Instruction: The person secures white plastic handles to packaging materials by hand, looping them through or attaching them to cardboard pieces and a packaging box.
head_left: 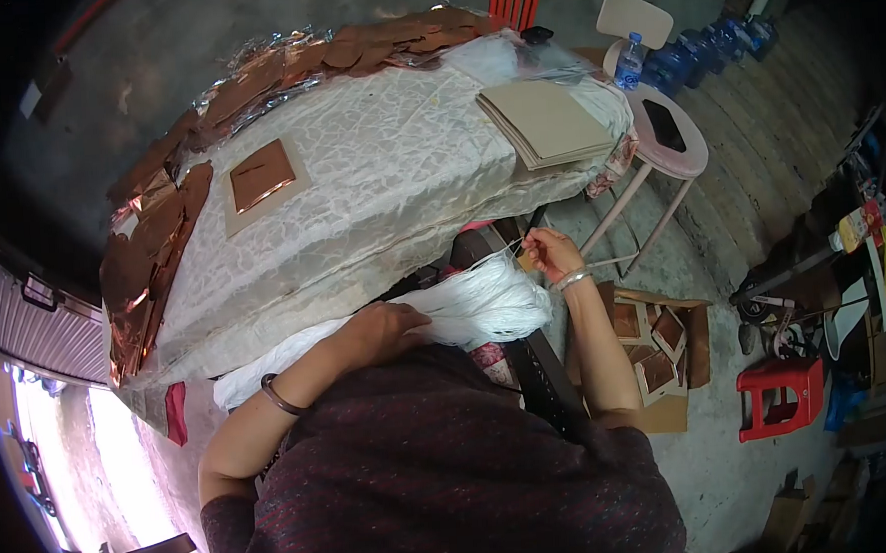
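A thick bundle of white thread (pixel 489 299) lies across my lap, along the near edge of the cloth-covered table (pixel 355 131). On the middle of the bundle rests my left hand (pixel 384 332), its fingers curved over the strands. My right hand (pixel 552 254) is raised at the bundle's right end, its fingertips pinched on a few thin strands drawn out from it. On the table lie a copper-coloured sheet (pixel 262 176) on a beige board and a stack of beige boards (pixel 543 121).
Crumpled copper foil (pixel 282 75) lines the table's far and left edges. A white stool (pixel 691 128) with a black phone (pixel 664 125) stands at the right. Below are an open cardboard box (pixel 697 348) and a red stool (pixel 782 397).
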A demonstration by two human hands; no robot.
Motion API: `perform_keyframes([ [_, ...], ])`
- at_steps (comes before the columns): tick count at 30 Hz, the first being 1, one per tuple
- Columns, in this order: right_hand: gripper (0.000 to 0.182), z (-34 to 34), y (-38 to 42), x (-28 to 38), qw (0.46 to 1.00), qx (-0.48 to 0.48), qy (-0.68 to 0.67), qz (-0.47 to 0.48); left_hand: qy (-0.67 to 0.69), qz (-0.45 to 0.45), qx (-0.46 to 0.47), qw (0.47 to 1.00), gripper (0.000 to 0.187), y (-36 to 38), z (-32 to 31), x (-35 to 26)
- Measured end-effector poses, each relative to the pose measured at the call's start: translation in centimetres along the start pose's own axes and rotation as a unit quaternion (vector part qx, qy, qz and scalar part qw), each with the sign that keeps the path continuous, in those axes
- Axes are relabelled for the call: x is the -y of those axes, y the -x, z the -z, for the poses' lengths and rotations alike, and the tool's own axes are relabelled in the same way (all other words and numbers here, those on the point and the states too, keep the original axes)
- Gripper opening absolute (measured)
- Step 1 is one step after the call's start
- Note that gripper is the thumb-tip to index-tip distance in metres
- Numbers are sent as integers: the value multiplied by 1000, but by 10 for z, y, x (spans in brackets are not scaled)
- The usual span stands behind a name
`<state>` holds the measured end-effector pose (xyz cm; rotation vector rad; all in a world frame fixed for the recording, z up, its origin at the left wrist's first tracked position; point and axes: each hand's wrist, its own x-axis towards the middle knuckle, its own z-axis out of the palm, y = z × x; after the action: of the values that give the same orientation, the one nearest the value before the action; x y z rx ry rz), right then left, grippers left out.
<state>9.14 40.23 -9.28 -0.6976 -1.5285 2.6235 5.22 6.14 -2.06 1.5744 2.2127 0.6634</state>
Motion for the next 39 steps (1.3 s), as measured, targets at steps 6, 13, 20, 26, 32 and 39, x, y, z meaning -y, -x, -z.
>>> perform_keyframes([
  [6, 16, 6, -9, -11, 992, -29, 112, 57, -11, -3, 16, 1000, 28, -1, 1, -2],
  [13, 13, 0, -6, -7, 999, 30, -22, -38, 3, 13, 10, 1000, 28, -1, 4, -4],
  [20, 25, 43, 3, 50, 983, 40, -177, -4, -13, -11, -8, 1000, 33, -9, 13, -7],
  [26, 34, 94, 55, 126, 888, 157, -320, 291, -7, 13, -39, 999, 75, -33, 27, -19],
  [32, 47, 90, 140, 234, 784, 182, -294, 516, 36, -53, -24, 998, 106, -101, 44, -48],
  [39, 51, 47, 195, 311, 760, 204, -215, 578, 265, -202, -56, 941, 86, -201, 33, -125],
])
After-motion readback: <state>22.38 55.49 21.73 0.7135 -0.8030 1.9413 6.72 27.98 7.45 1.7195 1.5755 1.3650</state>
